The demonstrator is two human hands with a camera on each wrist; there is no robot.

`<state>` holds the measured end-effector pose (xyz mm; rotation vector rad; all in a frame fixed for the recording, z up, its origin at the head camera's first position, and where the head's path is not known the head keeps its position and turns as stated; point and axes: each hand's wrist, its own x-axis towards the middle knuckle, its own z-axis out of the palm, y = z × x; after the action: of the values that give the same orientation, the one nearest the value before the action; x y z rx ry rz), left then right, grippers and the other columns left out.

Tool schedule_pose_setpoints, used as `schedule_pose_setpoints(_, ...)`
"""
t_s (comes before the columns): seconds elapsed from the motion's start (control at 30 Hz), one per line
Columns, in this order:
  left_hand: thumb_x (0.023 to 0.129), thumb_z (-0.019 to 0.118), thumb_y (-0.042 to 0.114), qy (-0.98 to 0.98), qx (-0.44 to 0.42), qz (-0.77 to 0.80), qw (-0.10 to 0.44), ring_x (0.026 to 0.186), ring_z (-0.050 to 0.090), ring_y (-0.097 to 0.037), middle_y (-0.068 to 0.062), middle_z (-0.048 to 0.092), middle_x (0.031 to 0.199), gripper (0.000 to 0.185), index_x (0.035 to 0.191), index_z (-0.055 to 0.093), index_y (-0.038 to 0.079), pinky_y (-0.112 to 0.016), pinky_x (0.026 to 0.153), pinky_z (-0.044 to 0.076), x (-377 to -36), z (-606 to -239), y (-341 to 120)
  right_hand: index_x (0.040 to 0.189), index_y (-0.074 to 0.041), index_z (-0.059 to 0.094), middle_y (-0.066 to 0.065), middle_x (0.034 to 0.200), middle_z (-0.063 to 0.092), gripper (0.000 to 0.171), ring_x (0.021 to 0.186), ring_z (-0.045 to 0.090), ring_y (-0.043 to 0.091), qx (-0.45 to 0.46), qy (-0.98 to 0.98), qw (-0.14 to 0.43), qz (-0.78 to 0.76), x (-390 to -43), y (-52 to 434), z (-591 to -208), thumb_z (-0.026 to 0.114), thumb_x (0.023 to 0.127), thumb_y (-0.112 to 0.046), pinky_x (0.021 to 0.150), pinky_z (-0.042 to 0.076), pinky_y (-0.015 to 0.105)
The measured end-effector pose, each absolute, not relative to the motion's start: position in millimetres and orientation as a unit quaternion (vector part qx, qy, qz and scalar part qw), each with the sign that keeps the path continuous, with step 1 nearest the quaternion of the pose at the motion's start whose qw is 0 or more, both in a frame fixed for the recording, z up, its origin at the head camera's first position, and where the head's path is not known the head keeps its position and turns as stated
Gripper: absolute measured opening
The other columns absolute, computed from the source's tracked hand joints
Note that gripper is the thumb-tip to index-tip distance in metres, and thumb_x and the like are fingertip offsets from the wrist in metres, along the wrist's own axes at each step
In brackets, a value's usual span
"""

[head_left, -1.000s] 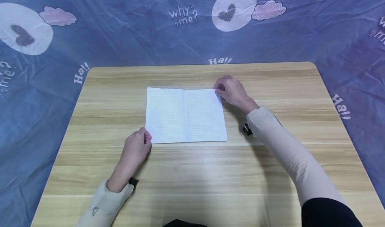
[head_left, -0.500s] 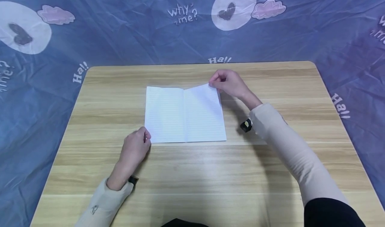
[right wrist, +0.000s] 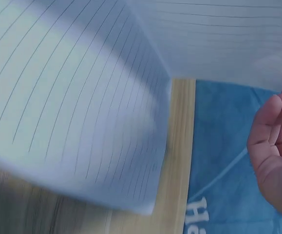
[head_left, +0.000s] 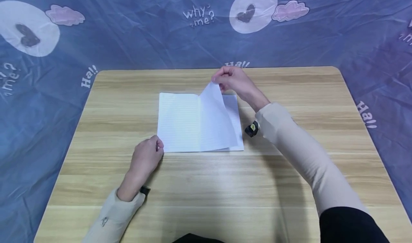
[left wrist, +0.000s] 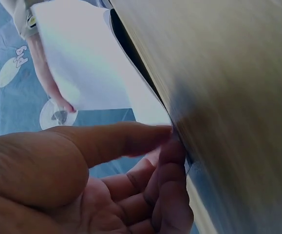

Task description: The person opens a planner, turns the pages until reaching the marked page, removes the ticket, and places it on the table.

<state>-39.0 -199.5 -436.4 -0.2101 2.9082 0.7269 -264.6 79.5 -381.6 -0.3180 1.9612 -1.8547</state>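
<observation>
An open lined notebook (head_left: 193, 123) lies flat near the middle of a light wooden desk (head_left: 289, 185), a little closer to the far edge than to the near one. The right hand (head_left: 233, 80) pinches the far outer corner of the top right-hand page (head_left: 214, 117) between thumb and fingers and holds it lifted and curled over toward the spine, so the page beneath shows along the right side. In the right wrist view the raised sheet arches above the ruled page (right wrist: 77, 122), with fingertips (right wrist: 272, 131) at the right edge of the frame. The left hand (head_left: 146, 159) rests on the desk at the notebook's near left corner, its fingers loosely curled; the left wrist view shows thumb and fingertips (left wrist: 172, 151) closed on the edge of the paper at that corner. Both arms wear pale beige sleeves (head_left: 299, 153), each with a small black device at the wrist. The desk has rounded corners and a streaked grain running side to side. Behind and around it hangs a crumpled blue cloth (head_left: 128, 39) printed with white circles holding hearts, pink clouds, and the words "why me?" and "Ha!!".
</observation>
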Motion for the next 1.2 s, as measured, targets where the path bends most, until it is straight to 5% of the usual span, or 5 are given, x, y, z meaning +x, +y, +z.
schedule_pose_setpoints(0.27,0.097,0.064,0.036,0.967,-0.071,0.241,0.043,0.075,0.065,-0.032,-0.013,0.069,0.081,0.039,0.08,0.07,0.002,-0.047,0.07,0.052,-37,-427,-192,0.098,0.005,0.067,0.015,0.098,0.067,0.006,0.064,0.062,0.018,-0.051,0.628,0.22,-0.745,-266,59,-383,0.067,0.093,0.003,0.06,0.055,0.026)
schedule_pose_setpoints(0.43,0.094,0.071,0.031,0.972,-0.023,0.221,-0.072,0.076,0.065,-0.039,-0.017,0.068,0.079,0.036,0.088,0.073,-0.004,-0.05,0.068,0.052,-37,-415,-182,0.094,0.001,0.068,0.013,0.096,0.066,0.004,0.062,0.061,0.017,-0.03,0.61,0.212,-0.763,-266,53,-383,0.065,0.093,0.005,0.059,0.055,0.025)
schedule_pose_setpoints(0.6,0.091,0.074,0.028,0.917,0.16,0.285,-0.228,0.078,0.06,-0.031,-0.011,0.065,0.082,0.037,0.111,0.07,-0.002,-0.044,0.074,0.05,-38,-403,-152,0.093,0.0,0.068,0.012,0.095,0.066,0.007,0.061,0.061,0.017,-0.019,0.6,0.207,-0.772,-265,52,-384,0.064,0.094,0.005,0.058,0.055,0.025)
schedule_pose_setpoints(0.73,0.094,0.07,0.032,0.868,0.309,0.27,-0.281,0.079,0.058,-0.024,-0.006,0.064,0.087,0.043,0.126,0.066,0.003,-0.034,0.073,0.051,-40,-400,-122,0.093,0.0,0.067,0.012,0.096,0.066,0.006,0.062,0.061,0.017,-0.02,0.6,0.198,-0.775,-264,53,-385,0.064,0.094,0.005,0.059,0.055,0.025)
schedule_pose_setpoints(1.2,0.086,0.077,0.018,0.852,0.335,0.213,-0.34,0.076,0.056,-0.023,-0.007,0.064,0.084,0.037,0.116,0.069,0.0,-0.032,0.071,0.051,-52,-407,-80,0.092,-0.002,0.069,0.012,0.092,0.067,0.006,0.062,0.061,0.017,-0.022,0.596,0.198,-0.778,-259,57,-382,0.065,0.094,0.003,0.063,0.056,0.027)
